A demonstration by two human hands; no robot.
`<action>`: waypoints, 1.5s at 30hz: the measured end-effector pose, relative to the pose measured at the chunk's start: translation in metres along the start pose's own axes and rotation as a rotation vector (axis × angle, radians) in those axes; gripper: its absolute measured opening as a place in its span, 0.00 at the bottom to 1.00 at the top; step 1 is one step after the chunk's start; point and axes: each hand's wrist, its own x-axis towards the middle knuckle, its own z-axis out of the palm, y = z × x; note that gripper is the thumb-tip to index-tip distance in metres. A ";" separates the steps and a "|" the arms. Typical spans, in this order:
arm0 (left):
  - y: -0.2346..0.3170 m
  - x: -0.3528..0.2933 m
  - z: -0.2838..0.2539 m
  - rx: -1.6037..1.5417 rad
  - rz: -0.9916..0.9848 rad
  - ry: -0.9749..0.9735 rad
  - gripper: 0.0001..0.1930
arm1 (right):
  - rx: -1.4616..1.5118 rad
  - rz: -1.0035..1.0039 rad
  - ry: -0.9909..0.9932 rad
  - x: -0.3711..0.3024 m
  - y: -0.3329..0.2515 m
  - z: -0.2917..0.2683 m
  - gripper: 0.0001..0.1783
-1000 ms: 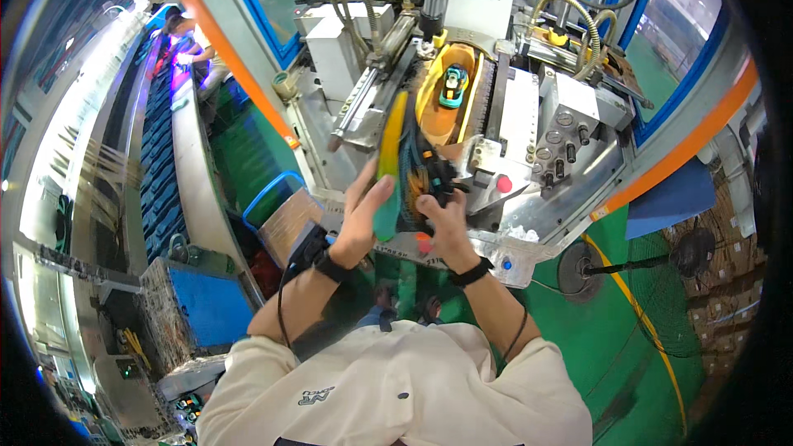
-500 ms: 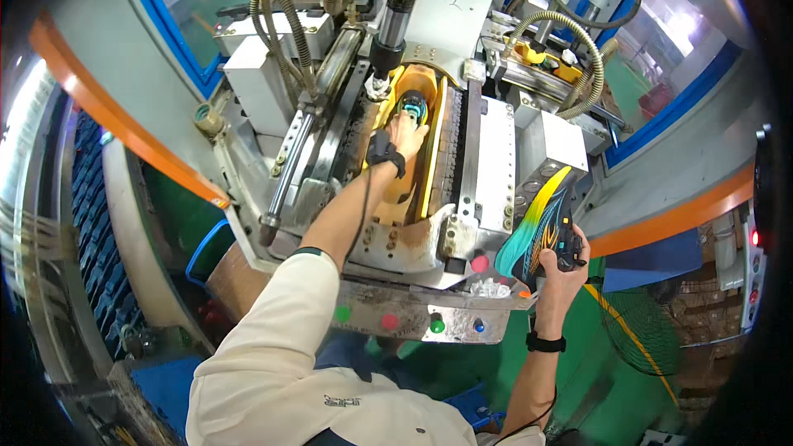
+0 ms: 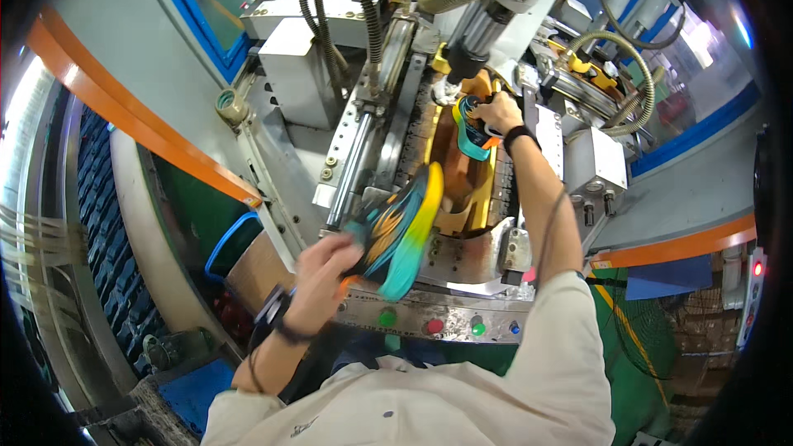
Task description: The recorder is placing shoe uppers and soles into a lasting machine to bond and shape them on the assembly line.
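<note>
My left hand (image 3: 318,281) is closed round the ankle end of a black, orange-patterned shoe (image 3: 395,227) with a yellow-to-teal sole. The shoe is tilted in front of the machine and slightly blurred. My right hand (image 3: 500,112) reaches into the yellow-walled cavity (image 3: 453,186) of the machine. It grips a second shoe (image 3: 472,139) of the same colours from above, with the teal sole edge toward me. My fingers hide part of that shoe's top. Whether its sole touches the cavity bottom, I cannot tell.
A dark cylinder (image 3: 475,37) slants down beside the cavity. Ribbed hoses (image 3: 363,8) and a steel rod (image 3: 351,169) lie to its left. Coloured push buttons, including a red one (image 3: 434,326), line the front panel. Orange curved guards (image 3: 140,124) flank both sides.
My left hand has come out of the cavity with a shoe and moved toward me. My right hand has carried its shoe from the right side into the cavity. The view has shifted.
</note>
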 end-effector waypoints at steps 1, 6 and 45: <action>-0.001 -0.029 -0.023 -0.264 -0.269 0.064 0.13 | -0.015 -0.017 0.088 0.010 -0.004 0.023 0.27; -0.002 -0.153 -0.076 -0.446 -0.190 0.541 0.11 | -0.065 0.073 0.311 0.032 0.002 0.094 0.24; -0.357 -0.894 -0.109 -0.552 -0.129 2.676 0.12 | 0.682 -2.517 -0.081 -0.935 -0.508 0.045 0.16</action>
